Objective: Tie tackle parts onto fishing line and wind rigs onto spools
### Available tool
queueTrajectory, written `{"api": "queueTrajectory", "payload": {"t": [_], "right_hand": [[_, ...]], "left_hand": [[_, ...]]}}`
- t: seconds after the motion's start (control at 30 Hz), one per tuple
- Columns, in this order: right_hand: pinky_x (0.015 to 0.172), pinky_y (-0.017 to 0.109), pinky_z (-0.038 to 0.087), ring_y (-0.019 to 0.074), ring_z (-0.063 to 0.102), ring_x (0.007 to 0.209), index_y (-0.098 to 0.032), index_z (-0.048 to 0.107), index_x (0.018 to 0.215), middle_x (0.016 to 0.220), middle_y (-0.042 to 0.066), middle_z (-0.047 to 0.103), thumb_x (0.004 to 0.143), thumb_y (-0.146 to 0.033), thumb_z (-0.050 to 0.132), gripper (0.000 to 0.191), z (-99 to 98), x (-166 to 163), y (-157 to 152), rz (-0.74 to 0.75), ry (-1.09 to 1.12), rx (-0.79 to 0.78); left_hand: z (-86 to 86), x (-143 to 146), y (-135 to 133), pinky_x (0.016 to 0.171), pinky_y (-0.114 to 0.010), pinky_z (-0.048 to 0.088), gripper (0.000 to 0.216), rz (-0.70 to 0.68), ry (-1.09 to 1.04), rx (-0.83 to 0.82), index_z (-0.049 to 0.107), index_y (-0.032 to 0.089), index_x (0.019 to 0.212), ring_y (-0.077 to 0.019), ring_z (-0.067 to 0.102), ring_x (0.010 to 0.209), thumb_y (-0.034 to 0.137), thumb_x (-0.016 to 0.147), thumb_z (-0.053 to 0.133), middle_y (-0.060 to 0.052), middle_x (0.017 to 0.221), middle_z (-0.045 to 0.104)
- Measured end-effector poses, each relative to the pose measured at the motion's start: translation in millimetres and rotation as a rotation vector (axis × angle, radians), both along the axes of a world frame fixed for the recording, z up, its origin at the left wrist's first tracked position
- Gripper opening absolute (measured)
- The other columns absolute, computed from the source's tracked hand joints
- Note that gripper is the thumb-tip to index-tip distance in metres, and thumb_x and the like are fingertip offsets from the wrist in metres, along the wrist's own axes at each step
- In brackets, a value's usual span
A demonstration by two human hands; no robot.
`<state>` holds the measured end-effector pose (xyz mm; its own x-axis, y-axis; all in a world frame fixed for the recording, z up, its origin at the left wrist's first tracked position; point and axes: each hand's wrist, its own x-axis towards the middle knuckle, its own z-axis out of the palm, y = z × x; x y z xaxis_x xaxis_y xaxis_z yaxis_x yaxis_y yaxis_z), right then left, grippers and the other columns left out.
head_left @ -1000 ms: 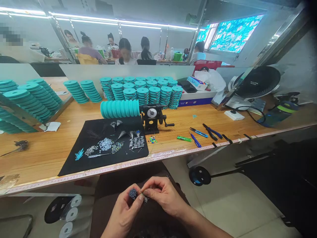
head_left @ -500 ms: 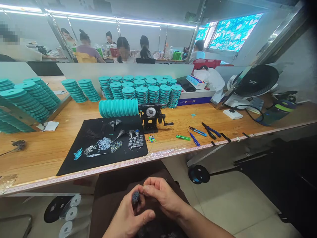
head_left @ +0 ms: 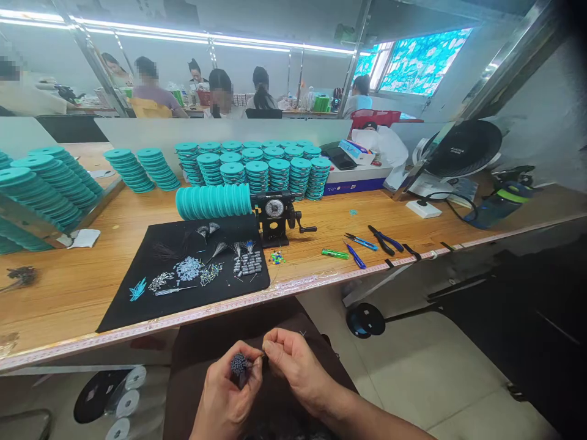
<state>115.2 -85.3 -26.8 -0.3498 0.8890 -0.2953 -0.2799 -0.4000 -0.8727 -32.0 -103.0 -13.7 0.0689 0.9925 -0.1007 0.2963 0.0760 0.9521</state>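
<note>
Over the dark cloth on my lap (head_left: 206,348), both hands meet fingertip to fingertip. My left hand (head_left: 232,385) is closed round a bundle of thin strands with dark blue-grey tips (head_left: 239,364), the tips facing up. Its thumb and forefinger pinch close to my right fingers. My right hand (head_left: 293,363) is closed too, thumb against forefinger, on something thin and small that I cannot make out. Ahead on the table lies a black mat (head_left: 137,311) with grey cylindrical pieces (head_left: 248,263), pale blue beads (head_left: 188,269), small metal parts (head_left: 161,281) and turquoise sticks (head_left: 137,289).
Behind the mat stands a hand-cranked winder (head_left: 274,217) carrying turquoise spools (head_left: 213,201). More spool stacks (head_left: 278,177) line the back. Pliers (head_left: 385,239), tweezers (head_left: 361,241), a blue pointed tool (head_left: 354,255) and a green tube (head_left: 334,253) lie right. The table edge (head_left: 293,280) runs above my hands.
My left thumb has closed in from its spread position towards the forefinger, and the bundle has shifted slightly left. My right hand stays pinched. The whole view has shifted slightly.
</note>
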Motion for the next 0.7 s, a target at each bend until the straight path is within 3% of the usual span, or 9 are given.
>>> {"api": "queueTrajectory", "payload": {"t": [0.2,0.33,0.47,0.57,0.7], "right_hand": [[0.051,0.023,0.022,0.0085,0.027,0.055,-0.016,0.053,0.085,0.062,-0.007,0.038,0.086,-0.055,0.06,0.039,-2.1,1.8,-0.5,0.023,-0.132,0.14],[0.055,0.025,0.028,0.0104,0.036,0.056,-0.018,0.059,0.099,0.063,-0.006,0.039,0.092,-0.03,0.052,0.015,4.8,9.6,-2.5,0.041,-0.528,0.46],[0.06,0.027,0.033,0.0127,0.045,0.061,-0.019,0.064,0.088,0.067,-0.003,0.049,0.084,-0.017,0.054,0.011,8.7,8.1,-6.6,0.034,-0.816,0.718],[0.06,0.025,0.035,0.0128,0.048,0.06,-0.019,0.061,0.078,0.065,-0.003,0.052,0.075,-0.014,0.057,0.008,5.9,6.6,-6.2,-0.004,-0.883,0.732],[0.058,0.023,0.037,0.0125,0.051,0.057,-0.019,0.058,0.082,0.065,-0.003,0.054,0.074,-0.012,0.054,0.012,2.6,29.8,8.7,-0.023,-0.976,0.584]], "left_hand": [[-13.0,-6.7,3.5,0.044,-0.021,0.03,0.021,0.011,0.014,-0.02,0.07,0.016,0.068,-0.0096,0.034,0.046,0.036,0.075,0.068,0.004,0.05,0.046],[-11.9,-6.9,4.0,0.045,-0.021,0.029,0.025,0.057,-0.038,0.004,0.069,0.017,0.072,-0.0101,0.034,0.047,0.041,0.078,0.068,0.005,0.051,0.045],[-8.4,0.5,2.7,0.049,-0.022,0.032,0.029,0.079,-0.106,0.009,0.064,0.017,0.068,-0.0113,0.037,0.053,0.045,0.078,0.068,0.004,0.056,0.046],[-3.7,-2.7,0.7,0.051,-0.022,0.034,0.032,0.075,-0.237,-0.114,0.065,0.017,0.068,-0.0114,0.039,0.057,0.048,0.073,0.074,0.003,0.059,0.047],[13.9,-31.2,-0.5,0.048,-0.023,0.037,0.036,0.197,-0.503,-0.312,0.065,0.02,0.072,-0.0116,0.038,0.052,0.053,0.066,0.078,0.003,0.058,0.045]]}}
